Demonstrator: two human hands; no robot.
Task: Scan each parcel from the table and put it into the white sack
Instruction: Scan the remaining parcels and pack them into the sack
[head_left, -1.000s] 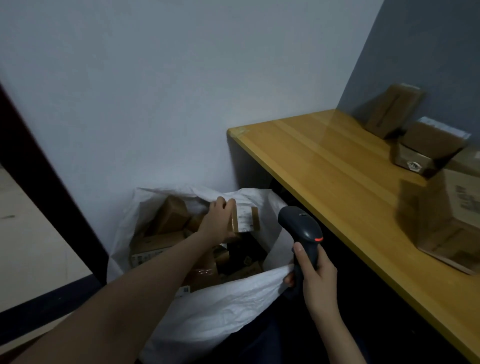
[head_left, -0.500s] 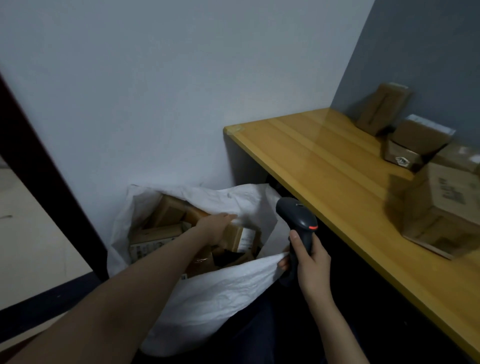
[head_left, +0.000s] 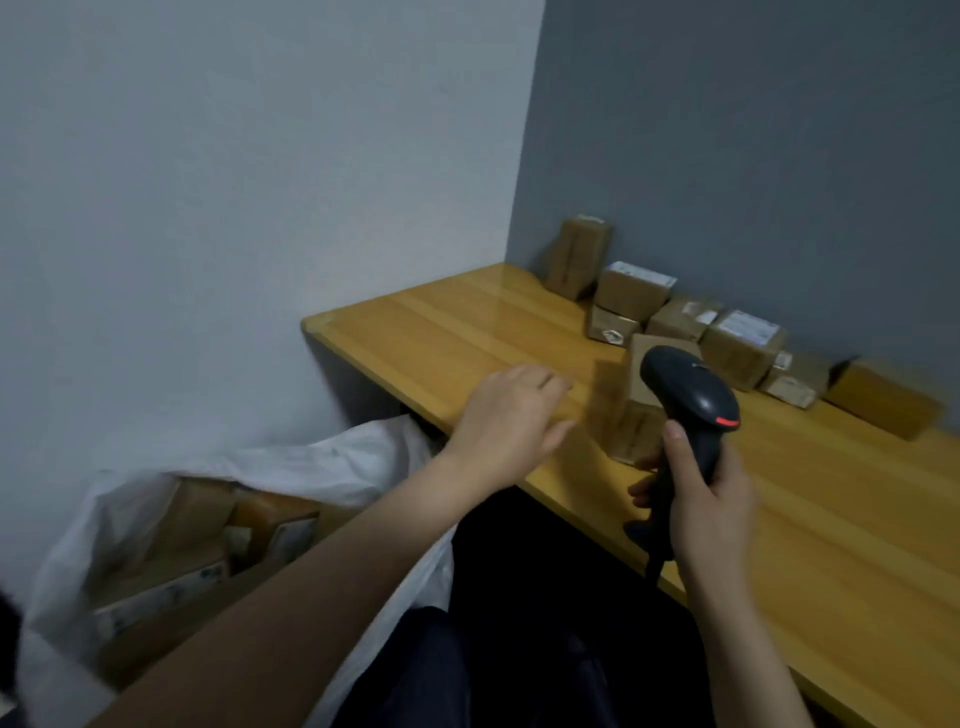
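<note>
My right hand (head_left: 706, 504) grips a black handheld scanner (head_left: 691, 400) with a red strip, held above the front edge of the wooden table (head_left: 467, 332). My left hand (head_left: 511, 415) hovers empty over the table's front left part, fingers relaxed, a short way left of a brown parcel (head_left: 631, 421) that stands just behind the scanner. The white sack (head_left: 332, 462) sits on the floor left of the table, open, with several brown parcels (head_left: 208, 540) inside. My left forearm crosses over its right side.
Several more cardboard parcels (head_left: 634, 291) line the grey back wall along the table, one upright box (head_left: 579, 257) in the corner and a flat one (head_left: 883, 397) at the right. The white side wall runs along the table's left end. My dark-clothed legs are below.
My left hand let go of the labelled parcel in the sack and rose to the table, now empty. The view swung right and up; my right hand lifted the scanner from the sack's rim.
</note>
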